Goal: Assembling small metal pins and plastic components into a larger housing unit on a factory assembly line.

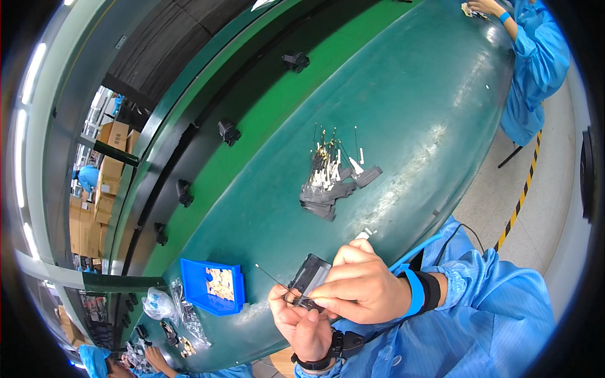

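Left hand (304, 322), right hand (362, 285) gripped black housing (311, 273) | judged light, stiff | thin wire (270, 276), partly hidden, seemed fragile | edges suited holding

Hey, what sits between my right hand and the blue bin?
In the head view: your left hand, the black rectangular casing and a thin dark wire.

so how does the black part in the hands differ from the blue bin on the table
The black part is held by the left hand and right hand; the blue bin rests on the green table. The blue bin holds small tan pieces; the black part shows none. Both look roughly rectangular.
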`<action>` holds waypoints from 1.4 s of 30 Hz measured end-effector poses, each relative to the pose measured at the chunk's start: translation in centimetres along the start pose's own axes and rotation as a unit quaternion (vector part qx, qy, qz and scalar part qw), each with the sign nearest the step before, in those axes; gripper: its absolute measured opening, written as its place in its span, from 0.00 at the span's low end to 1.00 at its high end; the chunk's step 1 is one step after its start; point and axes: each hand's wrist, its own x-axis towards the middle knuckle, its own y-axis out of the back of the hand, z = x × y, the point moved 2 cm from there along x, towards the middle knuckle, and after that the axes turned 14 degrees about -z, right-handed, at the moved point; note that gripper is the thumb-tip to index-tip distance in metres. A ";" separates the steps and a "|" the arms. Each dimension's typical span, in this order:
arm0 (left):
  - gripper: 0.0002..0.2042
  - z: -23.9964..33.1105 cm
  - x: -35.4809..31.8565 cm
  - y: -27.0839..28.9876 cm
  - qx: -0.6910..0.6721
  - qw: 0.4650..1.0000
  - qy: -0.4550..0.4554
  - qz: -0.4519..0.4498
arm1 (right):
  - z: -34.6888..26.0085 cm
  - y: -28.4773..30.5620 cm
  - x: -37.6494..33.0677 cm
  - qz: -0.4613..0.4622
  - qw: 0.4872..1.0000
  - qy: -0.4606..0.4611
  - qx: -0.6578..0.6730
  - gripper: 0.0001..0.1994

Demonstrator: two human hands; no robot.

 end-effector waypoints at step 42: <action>0.26 -0.2 0.1 0.0 -0.030 0.999 0.007 -0.013 | -0.4 0.7 0.2 -0.048 0.999 0.010 -0.019 0.06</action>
